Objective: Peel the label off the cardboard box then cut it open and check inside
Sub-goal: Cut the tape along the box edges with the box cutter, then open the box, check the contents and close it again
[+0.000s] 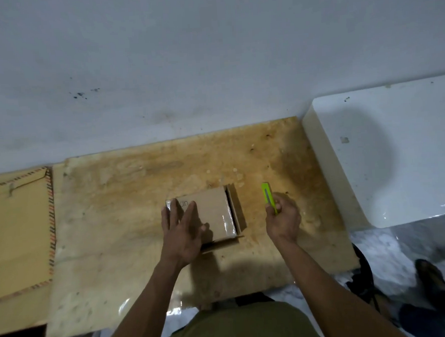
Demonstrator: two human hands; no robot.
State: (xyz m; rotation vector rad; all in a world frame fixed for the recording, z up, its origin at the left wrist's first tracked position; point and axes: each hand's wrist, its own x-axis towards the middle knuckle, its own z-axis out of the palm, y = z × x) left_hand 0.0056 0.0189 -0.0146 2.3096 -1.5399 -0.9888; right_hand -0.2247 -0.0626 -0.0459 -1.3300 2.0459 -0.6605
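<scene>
Although the view is dim and soft, the stage of the work can be read fairly well, starting nearest the person: the two bare forearms reach out over the stained wooden board [143, 251] that serves as the work surface. The left hand [182, 232] lies flat on the left part of the cardboard box [211, 210], fingers spread and pressing down to steady it rather than gripping. The right hand [283, 218] is just to the right of the box and apart from it, its fingers curled tight around the lower end of a lime-green utility knife [268, 194] that points away from the person; whether the blade is out cannot be told. The box sits near the middle of the board, with some handwriting on its top beside the left fingers and glossy tape along its right edge. No label shows on the top face, so the peeling seems finished. Dark gaps along the right and near sides suggest the flaps there are already freed, so cutting looks well under way. Lifting the top and checking inside seem to remain. Beyond the board stands a pale wall [210, 65].
</scene>
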